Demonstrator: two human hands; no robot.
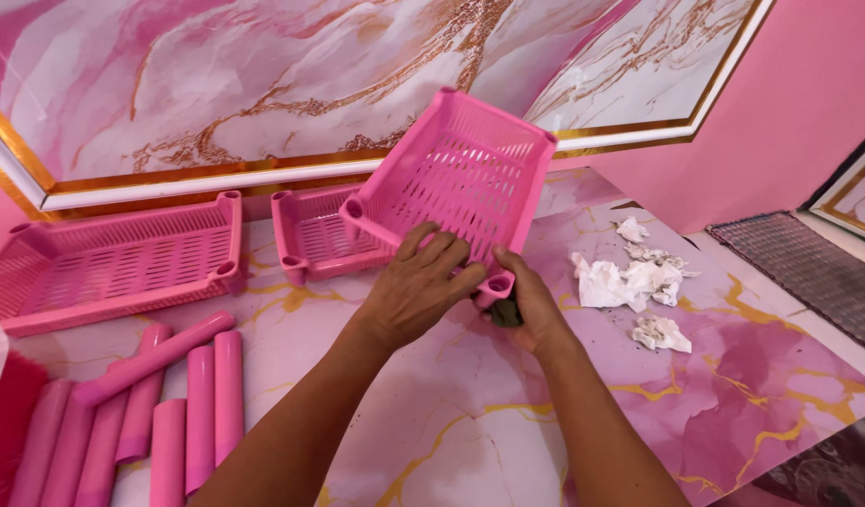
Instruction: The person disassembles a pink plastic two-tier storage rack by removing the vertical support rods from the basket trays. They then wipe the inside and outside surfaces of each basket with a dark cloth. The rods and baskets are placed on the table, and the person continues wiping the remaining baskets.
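Two hands (pixel 418 286) (pixel 531 305), tilted pink tray (pixel 460 169), dark item obscured

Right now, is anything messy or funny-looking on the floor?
Yes. Crumpled white tissues lie scattered on the pink marble floor to the right of the hands, with dark specks on them. The left hand and right hand hold one pink basket tilted up, while two other baskets lie flat.

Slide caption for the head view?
Left hand and right hand tilt a pink slotted tray above a marbled floor beside pink tubes.
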